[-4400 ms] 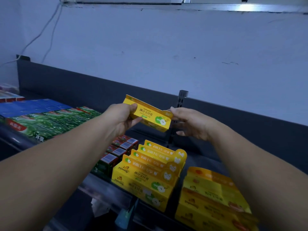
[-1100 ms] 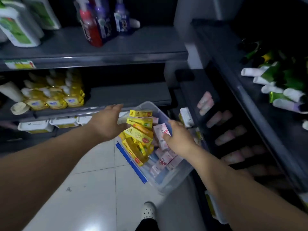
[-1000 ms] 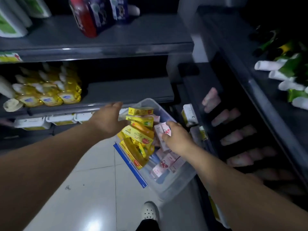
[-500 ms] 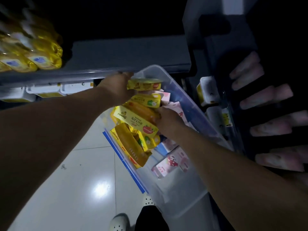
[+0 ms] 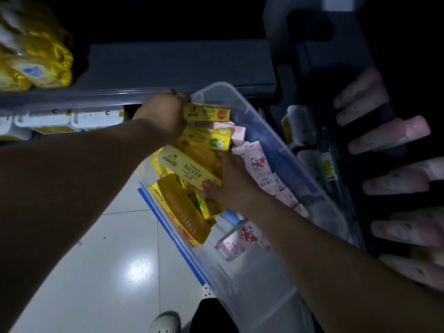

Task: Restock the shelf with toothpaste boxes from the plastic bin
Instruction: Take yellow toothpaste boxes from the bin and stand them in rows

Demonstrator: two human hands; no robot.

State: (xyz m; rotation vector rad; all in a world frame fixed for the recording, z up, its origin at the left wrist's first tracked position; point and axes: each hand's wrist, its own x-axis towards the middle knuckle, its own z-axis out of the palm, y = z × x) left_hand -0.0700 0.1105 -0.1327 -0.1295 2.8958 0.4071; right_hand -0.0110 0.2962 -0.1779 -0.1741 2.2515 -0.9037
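**Two hands reach into a clear plastic bin (image 5: 254,280) of toothpaste boxes below a grey shelf (image 5: 182,66).**

Nearest, a white shoe (image 5: 165,323) stands on the tiled floor by the bin, where pink boxes (image 5: 240,239) lie loose. The right hand (image 5: 231,185) clasps the near end of a long yellow box (image 5: 187,168), thumb under and fingers over. Beyond it, the left hand (image 5: 165,114) grasps the end of the top yellow box (image 5: 209,112) (fingertips hidden) at the bin's far rim. The yellow boxes are heaped askew against the left wall, so drawing one out could tip its neighbours over the rim to the floor. Both held boxes are in the bin, each with one end in a hand, not yet on any shelf.
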